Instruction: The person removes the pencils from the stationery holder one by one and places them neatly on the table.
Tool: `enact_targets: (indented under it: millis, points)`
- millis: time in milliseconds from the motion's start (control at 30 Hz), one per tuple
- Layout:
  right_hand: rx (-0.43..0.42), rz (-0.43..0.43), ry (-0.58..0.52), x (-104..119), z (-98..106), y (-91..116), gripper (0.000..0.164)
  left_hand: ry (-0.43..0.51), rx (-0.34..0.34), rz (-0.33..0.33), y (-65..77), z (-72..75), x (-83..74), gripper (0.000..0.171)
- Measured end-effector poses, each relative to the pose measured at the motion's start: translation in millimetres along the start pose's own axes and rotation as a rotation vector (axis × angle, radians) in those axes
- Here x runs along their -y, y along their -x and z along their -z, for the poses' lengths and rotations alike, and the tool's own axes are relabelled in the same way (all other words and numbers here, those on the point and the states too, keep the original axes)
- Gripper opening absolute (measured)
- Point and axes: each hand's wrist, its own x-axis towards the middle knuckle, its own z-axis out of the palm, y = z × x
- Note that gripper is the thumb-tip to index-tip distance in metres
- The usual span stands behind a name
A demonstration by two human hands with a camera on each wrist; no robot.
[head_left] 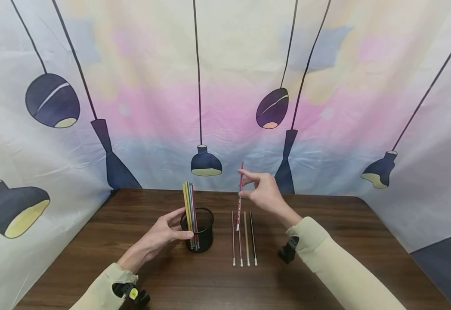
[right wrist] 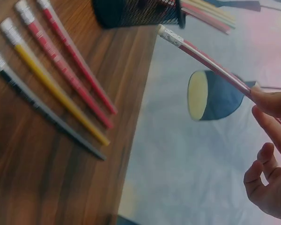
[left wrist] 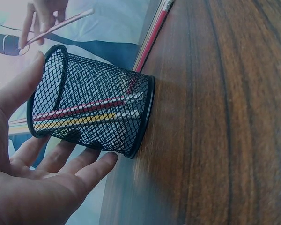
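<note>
My left hand (head_left: 159,232) holds a black mesh pencil cup (head_left: 206,242) on the table, thumb at the rim and fingers around the side in the left wrist view. Several coloured pencils (head_left: 189,202) stand in the cup, leaning left, eraser ends down. My right hand (head_left: 265,193) pinches a red-and-white pencil (right wrist: 210,63) near its upper end. This pencil hangs nearly upright in the head view, eraser down, right of the cup. Below it, two reddish pencils, a yellow pencil (right wrist: 47,75) and a black pencil (right wrist: 37,103) lie side by side, erasers toward me.
The dark wooden table (head_left: 310,284) ends at a back edge close behind the cup. A cloth backdrop (head_left: 163,107) printed with hanging lamps rises behind and at both sides. Each wrist wears a black camera strap.
</note>
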Motion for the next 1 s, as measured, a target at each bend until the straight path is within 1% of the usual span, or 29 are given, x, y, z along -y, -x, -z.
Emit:
enact_targets:
  millis: [267,500,700,1000]
  points:
    - [0.027,-0.078,0.083,-19,9,14,0.066,0.0,-0.003,0.0,0.4,0.4,-0.4,0.094]
    - [0.064,-0.098,0.075,-42,10,26,0.066,0.002,-0.012,0.007,0.3,0.3,-0.1,0.095]
    - [0.094,-0.152,0.088,-59,12,34,0.067,0.0,-0.011,0.006,-0.2,0.2,0.4,0.096]
    - [0.17,-0.253,0.121,-74,14,44,0.066,0.005,-0.002,0.003,-1.1,1.6,0.2,0.097]
